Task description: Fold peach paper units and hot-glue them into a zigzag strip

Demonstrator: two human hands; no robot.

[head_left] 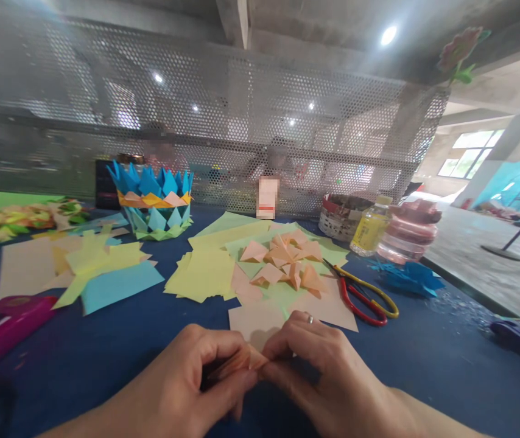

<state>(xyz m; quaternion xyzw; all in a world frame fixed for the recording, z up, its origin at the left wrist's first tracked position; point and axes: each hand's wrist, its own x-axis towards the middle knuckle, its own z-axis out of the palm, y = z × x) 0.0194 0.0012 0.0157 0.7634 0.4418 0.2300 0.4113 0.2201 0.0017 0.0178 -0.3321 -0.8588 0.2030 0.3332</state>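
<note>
We have a blue table (428, 371) spread before us, with a tiered paper bowl (156, 210) standing at its far left. Nearer in, our left hand (196, 365) is curled with thumb and index finger closed in a pinch, and our right hand (321, 356) meets it from the other side, thumb and forefinger nipped together at the same work. Just beyond them lies a flat peach sheet (248, 319), and past that a loose pile of folded peach pieces (282, 255). Smallest of these is the folded peach paper (256, 360) between our two sets of fingertips, just above the near part of the table; our fingers hide much of its shape. We judge it almost weightless, dry rather than slippery, springy along its folds and easily creased or torn. We would hold it lightly by the layered edges, thumb against forefinger, keeping pressure off any thin point.
</note>
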